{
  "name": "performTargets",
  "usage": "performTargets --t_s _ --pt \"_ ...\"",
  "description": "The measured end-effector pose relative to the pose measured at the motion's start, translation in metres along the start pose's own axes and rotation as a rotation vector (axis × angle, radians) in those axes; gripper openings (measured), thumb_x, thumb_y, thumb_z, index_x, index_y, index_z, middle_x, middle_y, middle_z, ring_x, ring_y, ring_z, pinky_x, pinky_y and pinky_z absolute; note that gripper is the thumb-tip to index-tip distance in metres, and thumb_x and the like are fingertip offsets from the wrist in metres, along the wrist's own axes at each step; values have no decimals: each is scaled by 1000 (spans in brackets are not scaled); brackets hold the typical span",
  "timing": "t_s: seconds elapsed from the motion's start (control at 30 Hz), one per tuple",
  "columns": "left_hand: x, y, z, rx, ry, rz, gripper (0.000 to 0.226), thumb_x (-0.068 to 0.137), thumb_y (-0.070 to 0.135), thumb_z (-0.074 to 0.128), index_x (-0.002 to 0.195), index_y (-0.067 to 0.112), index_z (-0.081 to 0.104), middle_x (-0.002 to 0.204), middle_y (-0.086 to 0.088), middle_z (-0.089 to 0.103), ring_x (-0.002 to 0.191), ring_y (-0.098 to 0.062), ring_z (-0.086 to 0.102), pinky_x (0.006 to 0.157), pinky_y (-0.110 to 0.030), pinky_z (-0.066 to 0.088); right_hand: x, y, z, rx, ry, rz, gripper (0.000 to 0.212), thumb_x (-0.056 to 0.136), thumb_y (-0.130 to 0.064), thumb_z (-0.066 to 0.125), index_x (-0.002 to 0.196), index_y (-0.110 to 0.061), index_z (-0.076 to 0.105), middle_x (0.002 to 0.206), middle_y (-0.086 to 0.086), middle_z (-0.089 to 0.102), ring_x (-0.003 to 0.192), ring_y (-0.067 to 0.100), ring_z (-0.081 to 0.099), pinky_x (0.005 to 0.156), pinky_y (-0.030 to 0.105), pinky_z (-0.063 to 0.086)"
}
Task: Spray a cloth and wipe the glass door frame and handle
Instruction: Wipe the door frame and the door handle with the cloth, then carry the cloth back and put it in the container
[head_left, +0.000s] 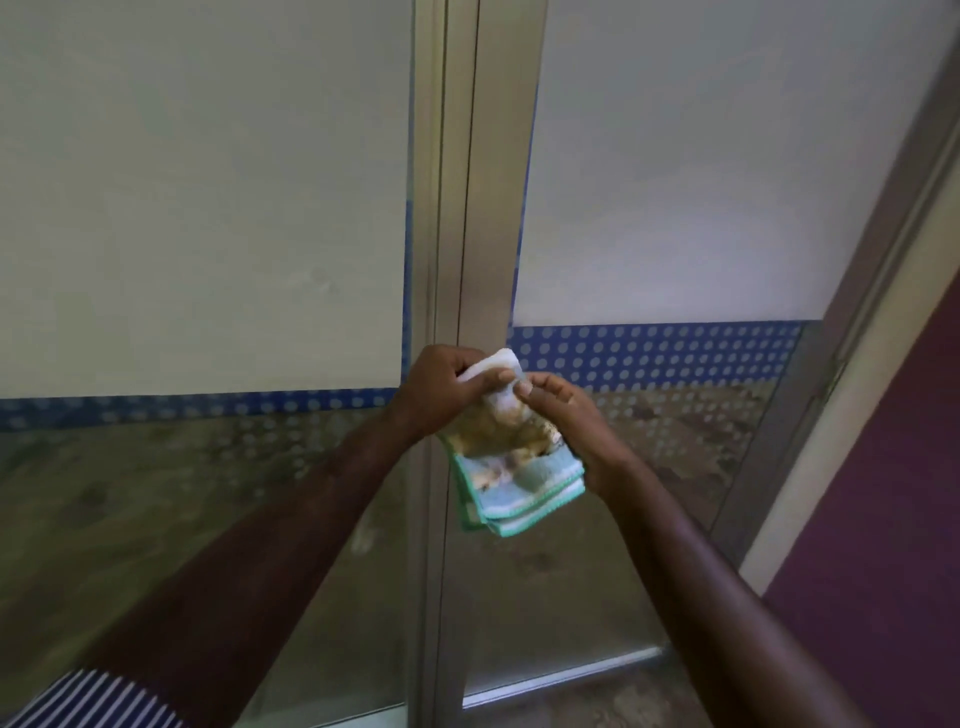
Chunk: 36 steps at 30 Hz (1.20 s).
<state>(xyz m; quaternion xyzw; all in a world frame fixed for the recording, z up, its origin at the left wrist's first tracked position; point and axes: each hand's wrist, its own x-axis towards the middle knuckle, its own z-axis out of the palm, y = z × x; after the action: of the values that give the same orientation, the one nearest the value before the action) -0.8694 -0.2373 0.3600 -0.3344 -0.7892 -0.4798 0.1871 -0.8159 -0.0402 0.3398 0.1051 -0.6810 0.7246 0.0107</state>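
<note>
Both hands meet at the centre of the view, just in front of the brushed-aluminium vertical door frame (467, 208) that runs from 12 o'clock down to 6 o'clock. The left hand (441, 395) is curled closed on the upper, whiter end of a folded pale-blue terry cloth with green stitched edging (519, 467). The right hand (566, 421) pinches the same cloth from the 3 o'clock side, thumb and fingertips (524, 387) pressed to its top fold. The cloth hangs between them, its lower layers fanning toward 5 o'clock, its middle smeared brown with picked-up dirt.

The step in hand looks like refolding or turning the cloth to find a clean face, partway through wiping the frame. No spray bottle, bucket or other container is in view, so there is nothing to report as holding liquid. No door handle shows either; it may lie outside the view.

Frosted glass panels (208, 208) sit at 9 and 3 o'clock of the frame, each edged below by a blue dotted film band (649, 353).

The next move probably calls for tucking the soiled part inward, letting one hand take the whole cloth, and pressing a clean side flat to the metal for a long vertical stroke.
</note>
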Motion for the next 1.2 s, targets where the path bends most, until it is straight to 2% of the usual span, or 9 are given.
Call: performTargets --t_s 0.2,0.33,0.47,0.57,0.77,0.87,0.93,1.0,1.2 --pt "-9 16 -18 -29 260 -154 50 96 34 73 76 -12 73 71 -28 72 58 -33 68 56 -44 55 -14 -41 3 -21 60 22 78 74 -81 57 114 -17 76 111 14 78 99 30 76 85 44 62" --pt "-12 18 -35 -46 441 -277 56 97 40 71 54 9 54 53 -4 47 50 -12 43 51 -28 33 -12 -44 11 -106 11 -11 54 76 -56 79 118 -22 74 115 9 78 101 26 76 76 35 62" --pt "-17 16 -57 -30 552 -369 51 99 46 66 65 8 61 61 -8 52 58 -14 49 56 -27 37 0 -40 29 1 -34 -48 57 69 -27 86 120 -9 67 110 15 78 100 34 76 78 42 65" --pt "-22 13 -74 -20 651 -441 53 98 50 66 61 13 55 55 0 49 41 3 41 42 -14 33 16 -39 43 45 -78 -85 52 65 -18 83 114 -7 69 107 17 78 97 35 77 82 48 64" --pt "-45 17 -112 -3 859 -588 50 97 52 65 71 10 57 67 -11 49 63 -15 46 50 -24 37 49 -43 87 13 -204 -197 44 73 6 81 108 -19 71 98 6 80 92 28 77 76 35 63" --pt "-69 27 -128 -4 963 -566 42 98 48 66 80 11 61 74 -13 54 72 -18 52 62 -33 41 57 -43 113 69 -320 -180 34 83 -18 82 114 -21 71 104 -1 80 98 23 76 85 38 61" --pt "-90 36 -138 75 1026 -579 41 99 50 63 79 14 61 71 -10 54 66 -13 52 59 -28 41 53 -45 135 103 -385 -84 63 78 -60 72 129 -23 67 123 0 75 114 23 71 103 45 54" --pt "-114 50 -147 191 1100 -618 46 100 50 62 69 17 54 57 1 48 49 -5 42 46 -21 35 46 -45 157 117 -454 -7 77 76 -73 61 133 -21 65 131 3 71 121 26 67 109 50 50" --pt "-213 116 -174 213 1294 -703 45 101 43 64 79 4 72 72 -12 64 67 -17 59 65 -31 48 4 -34 228 117 -725 -18 18 95 -32 69 103 -17 75 89 -2 82 80 18 79 60 33 63"
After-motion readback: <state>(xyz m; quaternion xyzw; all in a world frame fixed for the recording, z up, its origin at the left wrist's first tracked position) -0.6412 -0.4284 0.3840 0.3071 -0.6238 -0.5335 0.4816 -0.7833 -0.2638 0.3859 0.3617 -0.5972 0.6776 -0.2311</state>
